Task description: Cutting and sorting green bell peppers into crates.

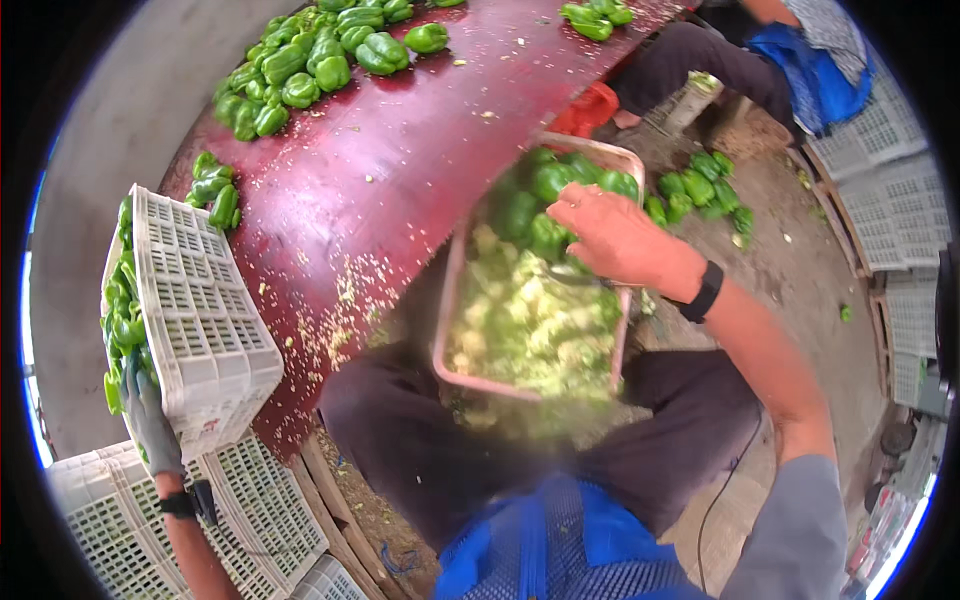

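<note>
My right hand [619, 236], bare with a black wristband, is over a pink-rimmed plastic crate [442, 330] between my knees. A small knife [574, 277] juts from under its palm; the fingers partly hide the handle. Beneath that hand, whole green bell peppers [555, 180] fill the crate's far end. Pale pepper cores and trimmings [532, 315] heap up nearer me, somewhat blurred. At far left my left hand [146, 412], in a grey glove, reaches into a white slatted crate [202, 270]. Its fingertips touch the green peppers [124, 322] there; its grip is unclear.
A red table [420, 142] strewn with seeds bears a pile of bell peppers [300, 67]. More peppers [697, 187] lie on the floor at right. Another person's leg [682, 67] shows beyond. White crates [255, 495] stand at lower left, and a cable [712, 517] runs beside my leg.
</note>
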{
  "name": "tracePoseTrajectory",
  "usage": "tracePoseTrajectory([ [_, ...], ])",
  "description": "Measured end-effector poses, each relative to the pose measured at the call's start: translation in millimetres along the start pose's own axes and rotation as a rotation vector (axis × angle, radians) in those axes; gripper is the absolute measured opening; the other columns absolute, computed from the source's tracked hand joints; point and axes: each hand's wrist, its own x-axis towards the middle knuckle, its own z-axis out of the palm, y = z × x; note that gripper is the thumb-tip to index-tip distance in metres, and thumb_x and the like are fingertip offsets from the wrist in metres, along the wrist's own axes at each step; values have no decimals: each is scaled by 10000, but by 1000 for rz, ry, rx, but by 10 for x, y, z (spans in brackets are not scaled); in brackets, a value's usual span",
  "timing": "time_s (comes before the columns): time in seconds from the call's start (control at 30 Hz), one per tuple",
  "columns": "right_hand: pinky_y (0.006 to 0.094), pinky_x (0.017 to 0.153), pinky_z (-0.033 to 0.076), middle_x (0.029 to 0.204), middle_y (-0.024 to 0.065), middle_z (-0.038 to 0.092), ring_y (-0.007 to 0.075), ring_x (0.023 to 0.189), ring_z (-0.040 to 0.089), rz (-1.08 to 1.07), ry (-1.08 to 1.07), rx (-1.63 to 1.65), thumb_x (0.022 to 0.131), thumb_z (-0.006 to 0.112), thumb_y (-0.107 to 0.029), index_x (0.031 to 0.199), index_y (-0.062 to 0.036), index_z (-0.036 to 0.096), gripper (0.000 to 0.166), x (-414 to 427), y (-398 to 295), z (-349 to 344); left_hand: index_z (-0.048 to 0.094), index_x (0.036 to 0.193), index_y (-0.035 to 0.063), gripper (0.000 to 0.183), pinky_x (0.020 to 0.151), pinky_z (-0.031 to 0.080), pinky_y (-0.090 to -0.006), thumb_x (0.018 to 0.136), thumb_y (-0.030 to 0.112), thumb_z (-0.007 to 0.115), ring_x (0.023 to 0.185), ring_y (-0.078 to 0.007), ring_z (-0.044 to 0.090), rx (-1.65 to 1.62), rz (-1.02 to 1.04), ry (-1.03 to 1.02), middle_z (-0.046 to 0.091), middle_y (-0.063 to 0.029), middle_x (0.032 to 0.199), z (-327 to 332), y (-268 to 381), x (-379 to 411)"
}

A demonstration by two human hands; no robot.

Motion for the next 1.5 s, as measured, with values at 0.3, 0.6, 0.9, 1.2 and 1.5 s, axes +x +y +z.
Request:
tracePoseTrajectory([
  [0.3, 518, 894, 552, 1070, 178, 663, 413, 1061, 679, -207, 40, 40, 868, 812, -131, 1112, -28, 615, 330, 1527, 807, 191, 365, 1698, 50, 619, 1194, 442, -365, 1127, 175, 570, 1423, -220, 533, -296, -296, 21, 524, -106, 1608, -230, -474, -63],
  [0.6, 514, 790, 486, 1054, 205, 573, 479, 972, 601, -103, -19, 228, 816, 854, -269, 1136, -3, 587, 495, 2020, 1278, 486, 315, 1724, 57, 616, 1162, 467, -361, 1176, 281, 483, 1381, -178, 540, -142, -492, -45, 505, -85, 1614, -358, 139, -157],
  [0.9, 539, 885, 489, 1143, 241, 570, 510, 1073, 581, 18, -87, 240, 735, 872, -79, 1213, 10, 579, 568, 2030, 1107, 428, 316, 1688, -4, 635, 1279, 324, -396, 1126, 216, 514, 1522, -264, 415, -115, -548, 17, 415, -153, 1670, -113, 189, -237],
  [1.2, 551, 936, 522, 1182, 259, 612, 494, 1128, 622, -67, -190, 74, 816, 850, -160, 1306, -5, 522, 610, 2105, 1072, 268, 468, 1571, -46, 615, 1292, 318, -505, 1033, 236, 562, 1508, -428, 430, 225, -264, -130, 443, -256, 1619, -25, 503, -13],
  [1.5, 503, 927, 592, 1211, 236, 715, 411, 1098, 726, 109, -475, 538, 912, 806, -286, 1290, 4, 646, 503, 2764, -883, 2, 542, 1509, 4, 600, 1245, 352, -560, 962, 218, 661, 1468, -494, 438, 210, -291, -121, 465, -297, 1579, -95, 626, 70],
])
